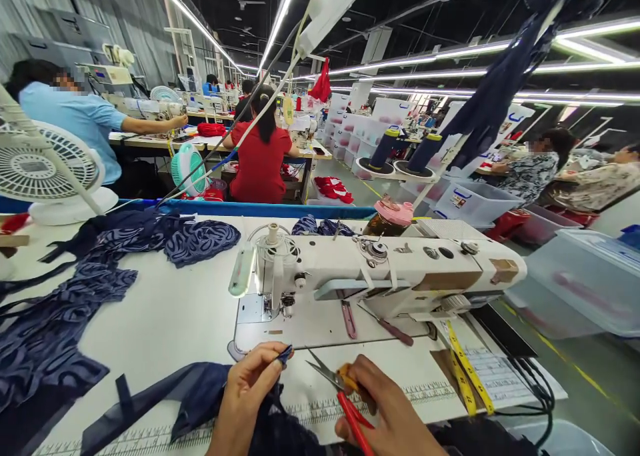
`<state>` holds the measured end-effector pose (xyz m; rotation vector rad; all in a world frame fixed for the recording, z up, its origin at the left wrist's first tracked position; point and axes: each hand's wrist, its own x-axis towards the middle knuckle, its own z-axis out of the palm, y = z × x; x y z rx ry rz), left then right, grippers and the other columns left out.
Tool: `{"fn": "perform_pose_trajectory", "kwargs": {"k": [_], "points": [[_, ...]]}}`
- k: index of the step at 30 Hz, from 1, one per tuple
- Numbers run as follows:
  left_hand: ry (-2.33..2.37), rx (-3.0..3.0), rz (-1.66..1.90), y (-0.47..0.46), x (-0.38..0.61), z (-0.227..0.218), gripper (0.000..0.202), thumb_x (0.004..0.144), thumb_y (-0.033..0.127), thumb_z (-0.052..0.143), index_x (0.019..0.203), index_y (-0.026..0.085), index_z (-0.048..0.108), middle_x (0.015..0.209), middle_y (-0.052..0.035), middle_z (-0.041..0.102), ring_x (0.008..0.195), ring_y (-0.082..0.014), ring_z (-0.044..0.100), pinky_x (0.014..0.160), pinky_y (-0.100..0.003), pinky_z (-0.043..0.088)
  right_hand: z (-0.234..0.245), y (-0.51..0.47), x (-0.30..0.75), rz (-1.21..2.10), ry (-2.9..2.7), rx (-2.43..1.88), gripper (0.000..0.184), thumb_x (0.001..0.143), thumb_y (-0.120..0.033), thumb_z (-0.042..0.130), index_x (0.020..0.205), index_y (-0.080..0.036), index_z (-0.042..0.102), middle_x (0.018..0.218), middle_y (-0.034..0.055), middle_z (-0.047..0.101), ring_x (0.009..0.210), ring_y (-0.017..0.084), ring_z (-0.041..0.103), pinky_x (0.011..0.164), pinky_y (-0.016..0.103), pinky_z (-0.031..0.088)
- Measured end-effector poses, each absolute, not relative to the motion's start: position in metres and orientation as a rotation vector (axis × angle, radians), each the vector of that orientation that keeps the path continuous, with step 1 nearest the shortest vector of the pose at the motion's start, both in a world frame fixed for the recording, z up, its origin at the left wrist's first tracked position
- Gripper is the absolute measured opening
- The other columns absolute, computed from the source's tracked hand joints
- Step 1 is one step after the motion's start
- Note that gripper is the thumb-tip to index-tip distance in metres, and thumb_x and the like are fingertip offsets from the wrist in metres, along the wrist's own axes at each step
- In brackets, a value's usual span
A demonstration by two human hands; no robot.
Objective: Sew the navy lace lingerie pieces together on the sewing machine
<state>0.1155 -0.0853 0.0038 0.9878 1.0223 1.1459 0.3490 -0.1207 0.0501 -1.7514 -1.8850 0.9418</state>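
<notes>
My left hand (247, 393) pinches the tip of a dark navy fabric piece (200, 393) between thumb and fingers, lifting it just above the table. My right hand (385, 409) is closed round red-handled thread snips (335, 379), whose open blades point left toward the pinched tip, a short gap away. Both hands are at the near edge of the white sewing table (170, 316), in front of the white sewing machine (370, 269). The rest of the navy fabric drapes off toward my lap.
Navy patterned fabric pieces (65, 316) are heaped on the table's left. A white fan (45, 169) stands far left. A yellow tape measure (465, 369) and papers lie right. Clear plastic bins (585, 276) sit right. Other workers (260, 149) sew at benches ahead.
</notes>
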Motion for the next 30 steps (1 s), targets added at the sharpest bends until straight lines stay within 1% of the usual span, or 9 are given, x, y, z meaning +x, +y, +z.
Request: {"fn": "perform_pose_trajectory", "kwargs": {"k": [3, 5, 7, 10, 13, 16, 19, 26, 30], "points": [[1.031, 0.944, 1.119, -0.085, 0.116, 0.006, 0.032, 0.080, 0.048, 0.070, 0.079, 0.016, 0.070, 0.118, -0.0109, 0.064, 0.115, -0.0289, 0.058, 0.095, -0.030, 0.047, 0.057, -0.107, 0.330, 1.010, -1.934, -1.721, 0.026, 0.068, -0.021, 0.075, 0.078, -0.022, 0.052, 0.086, -0.0023, 0.054, 0.077, 0.015, 0.050, 0.069, 0.024, 0.038], [1.037, 0.915, 1.108, -0.086, 0.115, 0.008, 0.033, 0.078, 0.049, 0.070, 0.078, 0.017, 0.070, 0.123, -0.0112, 0.063, 0.120, -0.0300, 0.055, 0.100, -0.032, 0.045, 0.056, -0.100, 0.327, 1.029, -1.958, -1.674, 0.030, 0.068, -0.026, 0.079, 0.076, -0.021, 0.051, 0.085, -0.0032, 0.053, 0.075, 0.014, 0.049, 0.067, 0.024, 0.036], [1.038, 0.886, 1.100, -0.086, 0.116, 0.010, 0.034, 0.077, 0.050, 0.071, 0.077, 0.017, 0.069, 0.123, -0.0114, 0.063, 0.121, -0.0306, 0.055, 0.103, -0.034, 0.044, 0.054, -0.096, 0.328, 1.041, -1.978, -1.648, 0.033, 0.070, -0.032, 0.080, 0.073, -0.021, 0.049, 0.081, -0.0035, 0.052, 0.070, 0.013, 0.046, 0.063, 0.024, 0.033], [1.041, 0.851, 1.112, -0.087, 0.117, 0.013, 0.035, 0.076, 0.051, 0.072, 0.075, 0.016, 0.068, 0.115, -0.0110, 0.066, 0.115, -0.0301, 0.058, 0.098, -0.033, 0.047, 0.052, -0.093, 0.330, 1.072, -1.989, -1.636, 0.038, 0.075, -0.040, 0.078, 0.068, -0.019, 0.046, 0.076, -0.0032, 0.048, 0.067, 0.012, 0.044, 0.059, 0.024, 0.030], [1.033, 0.835, 1.118, -0.087, 0.119, 0.016, 0.034, 0.076, 0.050, 0.073, 0.074, 0.016, 0.067, 0.110, -0.0096, 0.066, 0.108, -0.0279, 0.060, 0.091, -0.030, 0.049, 0.051, -0.093, 0.331, 1.091, -1.977, -1.637, 0.043, 0.076, -0.045, 0.077, 0.067, -0.019, 0.044, 0.074, -0.0031, 0.045, 0.066, 0.012, 0.042, 0.058, 0.024, 0.029], [1.041, 0.830, 1.101, -0.086, 0.119, 0.018, 0.035, 0.075, 0.050, 0.074, 0.072, 0.016, 0.065, 0.109, -0.0091, 0.066, 0.103, -0.0266, 0.061, 0.086, -0.029, 0.050, 0.050, -0.094, 0.332, 1.096, -1.980, -1.644, 0.043, 0.078, -0.047, 0.076, 0.067, -0.019, 0.044, 0.074, -0.0030, 0.045, 0.066, 0.012, 0.041, 0.058, 0.024, 0.028], [1.049, 0.819, 1.099, -0.086, 0.120, 0.019, 0.036, 0.074, 0.050, 0.074, 0.072, 0.016, 0.065, 0.109, -0.0094, 0.066, 0.101, -0.0258, 0.061, 0.084, -0.028, 0.050, 0.050, -0.095, 0.333, 1.107, -1.981, -1.647, 0.044, 0.078, -0.049, 0.075, 0.066, -0.019, 0.045, 0.073, -0.0030, 0.045, 0.065, 0.012, 0.039, 0.057, 0.025, 0.027], [0.980, 0.802, 1.089, -0.087, 0.120, 0.016, 0.032, 0.078, 0.046, 0.073, 0.074, 0.016, 0.064, 0.109, -0.0078, 0.065, 0.099, -0.0228, 0.060, 0.085, -0.027, 0.049, 0.049, -0.096, 0.333, 1.143, -1.947, -1.632, 0.046, 0.078, -0.048, 0.075, 0.063, -0.019, 0.042, 0.072, -0.0029, 0.045, 0.064, 0.012, 0.041, 0.056, 0.025, 0.028], [0.977, 0.805, 1.093, -0.089, 0.121, 0.013, 0.032, 0.079, 0.047, 0.072, 0.074, 0.016, 0.066, 0.111, -0.0098, 0.066, 0.111, -0.0271, 0.059, 0.096, -0.031, 0.046, 0.043, -0.097, 0.335, 1.098, -1.965, -1.612, 0.052, 0.082, -0.050, 0.070, 0.061, -0.018, 0.035, 0.067, -0.0030, 0.042, 0.062, 0.012, 0.040, 0.055, 0.025, 0.029]]}}
